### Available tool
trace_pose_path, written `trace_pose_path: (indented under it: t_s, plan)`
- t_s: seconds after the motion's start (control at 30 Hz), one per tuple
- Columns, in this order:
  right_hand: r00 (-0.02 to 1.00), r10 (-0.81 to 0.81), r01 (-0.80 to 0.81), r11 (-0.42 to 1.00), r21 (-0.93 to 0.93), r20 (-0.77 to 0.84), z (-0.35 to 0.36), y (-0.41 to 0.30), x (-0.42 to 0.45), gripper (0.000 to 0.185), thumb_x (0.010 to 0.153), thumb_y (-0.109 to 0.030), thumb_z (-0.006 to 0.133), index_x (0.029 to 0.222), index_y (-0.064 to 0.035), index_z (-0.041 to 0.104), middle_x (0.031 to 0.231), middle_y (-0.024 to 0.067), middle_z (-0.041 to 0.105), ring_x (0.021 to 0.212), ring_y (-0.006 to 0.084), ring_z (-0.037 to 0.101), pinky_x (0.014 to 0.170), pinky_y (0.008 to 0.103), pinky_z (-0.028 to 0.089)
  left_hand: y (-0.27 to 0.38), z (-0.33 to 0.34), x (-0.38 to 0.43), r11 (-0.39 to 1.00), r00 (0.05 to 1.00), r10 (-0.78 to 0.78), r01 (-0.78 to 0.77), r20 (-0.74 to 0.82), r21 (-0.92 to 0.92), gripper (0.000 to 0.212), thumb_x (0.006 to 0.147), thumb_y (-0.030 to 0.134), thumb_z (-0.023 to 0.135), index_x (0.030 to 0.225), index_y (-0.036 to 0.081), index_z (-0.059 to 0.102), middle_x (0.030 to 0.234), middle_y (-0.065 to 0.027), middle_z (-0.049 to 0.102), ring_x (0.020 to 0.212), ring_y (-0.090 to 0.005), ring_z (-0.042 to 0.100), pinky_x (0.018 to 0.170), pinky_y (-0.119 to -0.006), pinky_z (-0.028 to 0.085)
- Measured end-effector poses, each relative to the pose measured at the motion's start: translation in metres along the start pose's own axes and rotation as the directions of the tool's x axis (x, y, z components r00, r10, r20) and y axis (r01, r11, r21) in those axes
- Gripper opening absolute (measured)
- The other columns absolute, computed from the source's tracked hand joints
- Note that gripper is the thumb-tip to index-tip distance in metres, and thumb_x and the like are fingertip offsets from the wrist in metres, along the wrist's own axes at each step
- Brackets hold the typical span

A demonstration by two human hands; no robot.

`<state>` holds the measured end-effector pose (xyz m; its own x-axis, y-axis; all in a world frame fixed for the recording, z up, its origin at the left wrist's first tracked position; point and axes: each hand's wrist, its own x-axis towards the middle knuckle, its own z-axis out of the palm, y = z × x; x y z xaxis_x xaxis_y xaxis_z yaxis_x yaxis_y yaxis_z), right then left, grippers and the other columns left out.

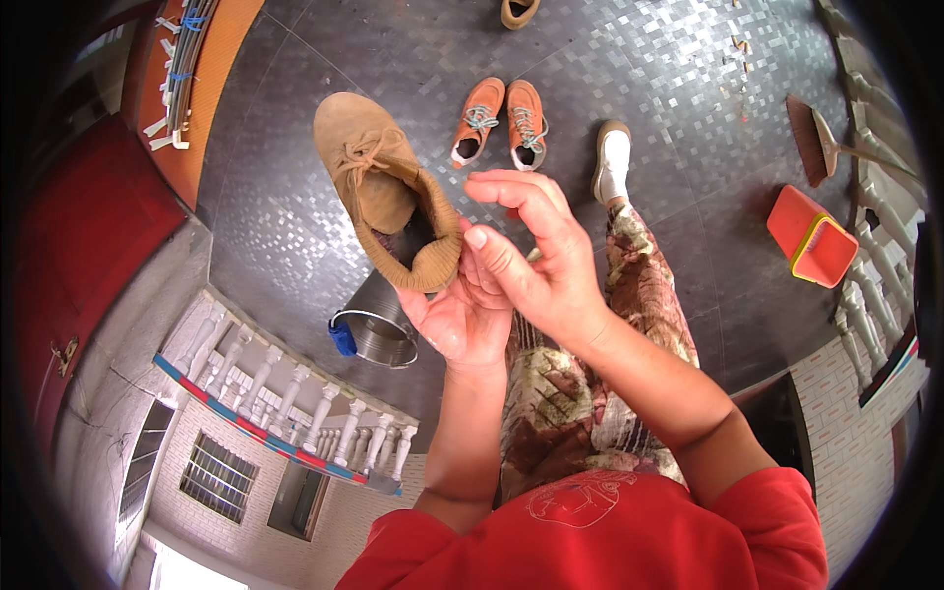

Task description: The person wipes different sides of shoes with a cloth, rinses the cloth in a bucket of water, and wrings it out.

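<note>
A tan lace-up shoe [346, 140] with a ribbed knit collar is held up in front of me, its toe pointing to the upper left. My left hand [464, 317] supports it from below at the heel, palm up; part of the fingers is hidden behind the collar and my other hand. My right hand [542, 258] is raised just right of the heel, fingers curled with a gap to the thumb, and nothing shows between them. Beyond the hands, a pair of orange shoes [483, 110] with light blue laces stands on the dark tiled floor.
A metal bucket [376, 332] lies below the shoe, with blue material at its rim. On the right are a red dustpan [793, 221] and a broom [826, 144] beside a white balustrade. Another brown shoe [518, 13] is at the top edge. Bundled rods [184, 66] stand upper left.
</note>
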<state>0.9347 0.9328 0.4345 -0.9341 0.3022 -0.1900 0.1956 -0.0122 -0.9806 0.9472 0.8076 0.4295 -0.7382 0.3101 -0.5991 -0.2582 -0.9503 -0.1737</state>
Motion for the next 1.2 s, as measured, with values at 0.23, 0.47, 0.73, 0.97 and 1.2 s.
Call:
trace_pose_path:
  t_s: [0.23, 0.47, 0.73, 0.97, 1.2]
  plan:
    - [0.889, -0.334, 0.393, 0.908, -0.146, 0.315, -0.001, -0.039, 0.032, 0.016, 0.071, -0.013, 0.063, 0.085, -0.0071, 0.066, 0.098, 0.0048, 0.062, 0.070, 0.0233, 0.061, 0.057, 0.0332, 0.048, 0.000, 0.029, -0.022, 0.967, 0.990, 0.106, -0.081, -0.092, 0.241, 0.063, 0.084, 0.038, 0.057, 0.136, 0.013, 0.033, 0.140, -0.0011, 0.035, 0.129, -0.0185, 0.033, 0.107, -0.040, 0.027]
    - [0.479, 0.140, 0.510, 0.759, -0.405, 0.866, 0.002, -0.058, 0.056, 0.019, 0.062, -0.014, 0.063, 0.077, -0.0028, 0.066, 0.107, 0.0079, 0.059, 0.071, 0.0287, 0.064, 0.053, 0.0388, 0.049, -0.002, 0.024, -0.036, 0.784, 0.963, 0.259, -0.165, -0.074, 0.598, 0.069, 0.085, 0.046, 0.053, 0.140, 0.014, 0.026, 0.144, -0.0047, 0.029, 0.130, -0.0221, 0.032, 0.104, -0.042, 0.034]
    - [0.897, -0.069, 0.191, 0.952, -0.241, 0.437, 0.012, -0.025, 0.019, 0.018, 0.071, -0.007, 0.059, 0.087, -0.0058, 0.067, 0.095, 0.0056, 0.066, 0.077, 0.0263, 0.064, 0.059, 0.0340, 0.051, 0.019, 0.011, -0.033, 0.826, 0.952, 0.294, -0.205, -0.090, 0.525, 0.064, 0.087, 0.044, 0.051, 0.137, 0.010, 0.031, 0.140, -0.0078, 0.035, 0.126, -0.0256, 0.038, 0.102, -0.044, 0.036]
    - [0.970, -0.199, 0.227, 0.944, -0.239, 0.139, 0.019, -0.005, 0.027, 0.009, 0.068, -0.008, 0.065, 0.076, -0.0077, 0.062, 0.072, 0.0068, 0.058, 0.070, 0.0277, 0.059, 0.060, 0.0368, 0.047, 0.024, 0.008, -0.027, 0.959, 0.957, 0.108, -0.028, -0.271, 0.282, 0.062, 0.085, 0.044, 0.054, 0.131, 0.006, 0.040, 0.131, -0.0115, 0.046, 0.119, -0.0265, 0.047, 0.103, -0.044, 0.036]
    - [0.944, 0.089, 0.021, 0.945, -0.325, 0.318, 0.020, 0.021, 0.058, 0.015, 0.072, -0.008, 0.065, 0.082, -0.0036, 0.054, 0.071, 0.0099, 0.062, 0.069, 0.0276, 0.062, 0.061, 0.0356, 0.049, 0.015, 0.007, -0.025, 0.978, 0.929, 0.101, -0.027, -0.356, 0.206, 0.059, 0.083, 0.038, 0.061, 0.126, 0.001, 0.045, 0.125, -0.0147, 0.051, 0.115, -0.0295, 0.051, 0.102, -0.043, 0.038]
